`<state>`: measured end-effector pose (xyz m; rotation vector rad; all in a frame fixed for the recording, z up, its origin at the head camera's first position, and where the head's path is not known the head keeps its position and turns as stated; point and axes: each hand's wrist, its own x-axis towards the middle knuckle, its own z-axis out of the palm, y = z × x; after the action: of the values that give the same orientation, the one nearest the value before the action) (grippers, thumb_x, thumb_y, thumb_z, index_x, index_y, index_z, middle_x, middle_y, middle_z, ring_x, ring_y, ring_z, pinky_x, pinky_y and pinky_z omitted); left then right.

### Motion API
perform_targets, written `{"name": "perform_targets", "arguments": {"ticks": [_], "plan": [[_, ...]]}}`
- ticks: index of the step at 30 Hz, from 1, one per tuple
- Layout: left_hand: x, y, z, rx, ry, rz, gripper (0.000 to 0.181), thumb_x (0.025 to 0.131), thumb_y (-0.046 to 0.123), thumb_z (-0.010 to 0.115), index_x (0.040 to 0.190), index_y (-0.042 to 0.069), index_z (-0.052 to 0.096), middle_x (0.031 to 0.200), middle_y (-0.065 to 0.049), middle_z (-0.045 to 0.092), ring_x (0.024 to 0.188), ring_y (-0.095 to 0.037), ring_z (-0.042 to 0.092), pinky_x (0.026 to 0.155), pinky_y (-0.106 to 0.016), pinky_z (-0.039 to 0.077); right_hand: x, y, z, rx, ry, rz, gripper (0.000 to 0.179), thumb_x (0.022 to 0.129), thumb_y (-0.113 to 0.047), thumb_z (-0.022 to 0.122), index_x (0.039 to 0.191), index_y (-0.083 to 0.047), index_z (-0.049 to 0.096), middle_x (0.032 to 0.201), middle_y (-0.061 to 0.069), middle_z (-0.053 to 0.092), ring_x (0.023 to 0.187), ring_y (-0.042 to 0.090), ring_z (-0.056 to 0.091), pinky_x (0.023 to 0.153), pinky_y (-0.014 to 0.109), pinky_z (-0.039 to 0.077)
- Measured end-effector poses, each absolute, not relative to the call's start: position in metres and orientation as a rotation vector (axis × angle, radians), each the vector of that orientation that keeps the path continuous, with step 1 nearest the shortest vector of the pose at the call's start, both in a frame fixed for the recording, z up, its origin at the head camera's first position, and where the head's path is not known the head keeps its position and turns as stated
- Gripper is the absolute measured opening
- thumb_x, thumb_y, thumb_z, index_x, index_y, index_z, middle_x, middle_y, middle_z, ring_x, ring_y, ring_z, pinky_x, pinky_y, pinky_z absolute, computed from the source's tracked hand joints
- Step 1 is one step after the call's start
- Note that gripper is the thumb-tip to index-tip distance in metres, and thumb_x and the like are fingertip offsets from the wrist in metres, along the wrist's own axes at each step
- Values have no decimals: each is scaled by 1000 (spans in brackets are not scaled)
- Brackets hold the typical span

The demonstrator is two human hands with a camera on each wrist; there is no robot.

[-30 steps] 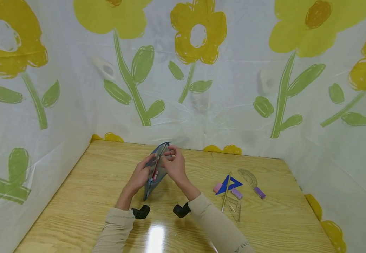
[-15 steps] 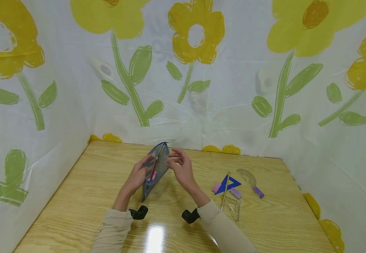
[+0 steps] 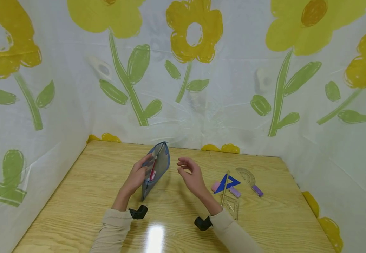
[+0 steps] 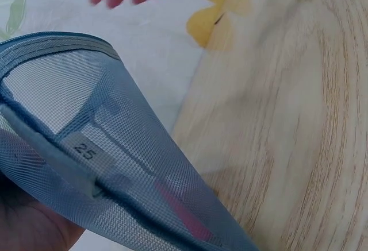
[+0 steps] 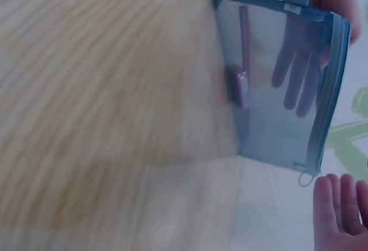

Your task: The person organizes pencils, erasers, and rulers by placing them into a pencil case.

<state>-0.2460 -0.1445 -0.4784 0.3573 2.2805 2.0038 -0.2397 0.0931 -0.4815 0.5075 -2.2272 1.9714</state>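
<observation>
A blue mesh zip pouch point(image 3: 161, 168) stands tilted over the left part of the table, its zip undone along the top. My left hand point(image 3: 135, 177) grips its left side, thumb on the near face and fingers behind the mesh in the right wrist view. Inside the pouch lie a thin reddish pencil point(image 5: 245, 38) and a small pink block like an eraser point(image 5: 241, 90). A tag reading 25 point(image 4: 86, 152) shows through the mesh in the left wrist view. My right hand point(image 3: 192, 175) hovers to the right of the pouch, fingers loosely bent, holding nothing.
On the wooden table point(image 3: 274, 218), to the right, lie a blue set square point(image 3: 219, 188), a gold-coloured pencil point(image 3: 225, 186) across it, a clear set square point(image 3: 235, 208), a clear protractor point(image 3: 249, 176), and pink point(image 3: 215, 186), lilac point(image 3: 235, 192) and purple erasers point(image 3: 257, 190). Flowered sheets hang around.
My right hand has left the mouth of the pouch and moved right and toward me. The left hand keeps its grip on the pouch, whose mouth now stands wider.
</observation>
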Motion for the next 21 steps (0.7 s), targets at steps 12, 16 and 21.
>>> {"name": "perform_targets", "arguments": {"ticks": [12,16,21], "plan": [[-245,-141,-478,328,2333,1963,60,98,-6,20,157,-8,24,162,-30,25,150,-47,26,120,-62,26,-218,140,-494,619,-2550,1602,34,98,-7,64,132,-6,63,131,21,63,118,43,59,103,58,49],[-245,-142,-479,319,2331,1960,59,98,-5,20,158,-7,24,163,-29,25,150,-46,26,120,-61,26,-214,156,-497,695,-2603,1417,40,97,-10,68,136,-5,60,133,21,62,120,43,58,102,61,48],[-245,-143,-479,313,2346,1945,60,99,-4,20,159,-5,24,163,-28,26,150,-45,25,120,-61,28,-211,175,-498,704,-2686,1233,44,95,-12,70,137,-3,59,132,21,61,120,42,57,98,61,49]]}}
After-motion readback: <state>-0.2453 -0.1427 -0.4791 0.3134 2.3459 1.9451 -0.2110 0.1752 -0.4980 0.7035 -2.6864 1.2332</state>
